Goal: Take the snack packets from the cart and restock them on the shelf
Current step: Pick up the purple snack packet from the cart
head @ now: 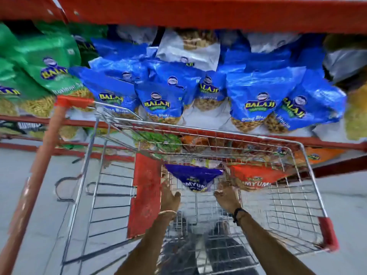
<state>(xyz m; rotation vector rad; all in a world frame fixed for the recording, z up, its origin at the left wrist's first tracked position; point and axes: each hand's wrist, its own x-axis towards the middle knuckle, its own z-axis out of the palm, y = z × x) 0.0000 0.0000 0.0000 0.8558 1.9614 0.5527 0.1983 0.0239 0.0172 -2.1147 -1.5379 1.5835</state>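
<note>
Both my arms reach down into the wire cart (309, 175). A dark blue snack packet (195, 175) lies at the cart's far end, with a red-orange packet (256, 176) to its right. My left hand (169, 195) is just left of and below the blue packet, fingers spread, nothing in it. My right hand (226, 196) sits between the two packets, fingers apart, close to the red-orange one; whether it touches is blurred. Above, the red shelf (198, 14) holds blue Balaji packets (162, 100).
Green packets (49, 62) fill the shelf's left side and yellow ones (356, 116) the right edge. A lower shelf (337, 144) holds orange packets (317, 154). The cart's red handle (35, 175) runs along the left; its red flap (146, 193) stands beside my left hand.
</note>
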